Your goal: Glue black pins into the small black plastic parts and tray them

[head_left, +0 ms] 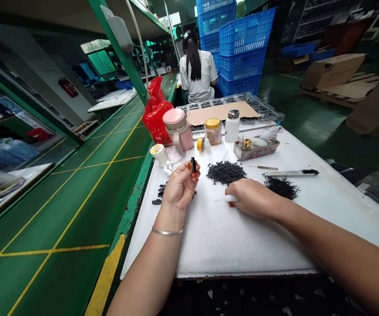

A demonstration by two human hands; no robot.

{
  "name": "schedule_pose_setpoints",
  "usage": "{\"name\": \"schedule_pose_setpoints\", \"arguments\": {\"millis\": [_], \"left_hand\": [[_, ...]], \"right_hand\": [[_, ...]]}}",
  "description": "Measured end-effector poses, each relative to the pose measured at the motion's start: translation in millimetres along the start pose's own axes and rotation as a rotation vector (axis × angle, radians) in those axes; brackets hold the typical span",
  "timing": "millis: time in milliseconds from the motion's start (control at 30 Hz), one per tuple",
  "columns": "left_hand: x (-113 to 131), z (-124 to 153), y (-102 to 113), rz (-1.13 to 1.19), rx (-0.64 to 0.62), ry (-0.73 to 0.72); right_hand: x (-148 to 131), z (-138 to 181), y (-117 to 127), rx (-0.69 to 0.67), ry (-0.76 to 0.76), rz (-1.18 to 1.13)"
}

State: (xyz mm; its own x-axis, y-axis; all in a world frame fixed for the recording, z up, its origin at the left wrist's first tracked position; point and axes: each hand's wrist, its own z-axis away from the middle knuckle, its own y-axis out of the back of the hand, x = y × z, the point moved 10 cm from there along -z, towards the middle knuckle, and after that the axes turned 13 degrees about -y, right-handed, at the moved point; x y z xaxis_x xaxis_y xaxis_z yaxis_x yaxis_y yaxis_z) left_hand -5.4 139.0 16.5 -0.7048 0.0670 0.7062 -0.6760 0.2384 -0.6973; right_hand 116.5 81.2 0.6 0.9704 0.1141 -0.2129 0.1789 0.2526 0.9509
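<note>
My left hand [180, 185] pinches a small black plastic part [193, 164] between thumb and fingertip, raised above the white padded bench top [219, 245]. My right hand [253, 199] rests on the bench, closed on a thin white-tipped stick [229, 198] that points left. Just beyond it lies a heap of tiny black parts [225, 172]. A tangled pile of black wiry pieces [281, 187] sits to its right. Several loose black pieces [159, 193] lie beside my left wrist.
A utility knife [291, 173] and a thin screwdriver [263, 167] lie on the bench. Behind stand a pink tumbler [179, 129], jars, a white bottle [232, 126], tape and a small tray [257, 150]. A green conveyor runs along the left; a seated co-worker [198, 72] faces away.
</note>
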Motion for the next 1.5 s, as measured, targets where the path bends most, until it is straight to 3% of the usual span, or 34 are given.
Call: {"name": "schedule_pose_setpoints", "arguments": {"millis": [233,333,533,633,767,1033,1333,1500], "left_hand": [[-1,0,-1,-0.012,-0.007,0.012],[-1,1,0,-0.017,0.003,0.015],[-6,3,-4,-0.034,-0.023,0.044],[-14,6,-9,-0.072,-0.046,0.088],[-29,11,-16,-0.146,-0.083,0.151],[-46,16,-20,-0.167,-0.084,0.223],[-51,15,-18,-0.167,-0.083,0.211],[-43,12,-16,-0.262,-0.071,0.105]], "right_hand": [[1,3,2,0.061,-0.023,0.079],[0,3,3,0.028,0.028,-0.009],[2,4,23,-0.149,0.084,-0.752],[11,6,39,-0.105,0.030,-1.047],[15,13,56,0.045,0.083,-1.220],[20,35,86,0.478,0.153,-1.062],[14,44,92,0.672,0.200,-0.869],[11,49,94,0.741,0.211,-0.770]]}}
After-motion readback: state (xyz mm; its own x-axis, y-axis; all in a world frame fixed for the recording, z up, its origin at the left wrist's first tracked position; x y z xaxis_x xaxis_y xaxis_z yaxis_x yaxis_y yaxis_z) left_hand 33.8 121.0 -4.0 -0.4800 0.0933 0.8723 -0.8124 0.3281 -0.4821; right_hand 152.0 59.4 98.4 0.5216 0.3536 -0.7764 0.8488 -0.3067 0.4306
